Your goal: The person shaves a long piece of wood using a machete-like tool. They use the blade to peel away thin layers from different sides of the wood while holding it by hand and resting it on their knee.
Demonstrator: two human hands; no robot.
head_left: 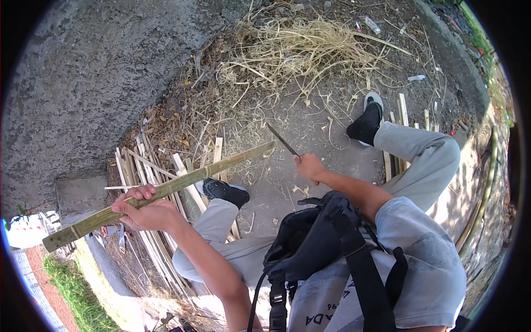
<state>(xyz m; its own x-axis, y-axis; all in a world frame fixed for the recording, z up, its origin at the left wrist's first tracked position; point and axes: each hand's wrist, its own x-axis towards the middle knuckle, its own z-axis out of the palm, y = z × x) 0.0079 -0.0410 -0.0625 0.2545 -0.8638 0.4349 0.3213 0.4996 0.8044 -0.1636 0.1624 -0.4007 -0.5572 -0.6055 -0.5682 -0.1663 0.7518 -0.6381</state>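
A long, flat piece of split bamboo (232,161), greenish brown with a node across it, slants from the lower left up to the middle. My left hand (145,209) grips it toward its lower left end, fingers and thumb wrapped round its edges. In my right hand (310,167) is a knife (282,139) with a dark narrow blade that points up and left. The blade stands just right of the bamboo's far end, with a small gap between them. My right fist hides most of the handle.
A heap of pale shavings (310,52) lies on the dirt ahead. Split strips (146,166) are stacked at left, and more strips (402,110) lie by my right foot. A rough concrete slab (110,83) fills the upper left. Long poles (487,188) lie at far right.
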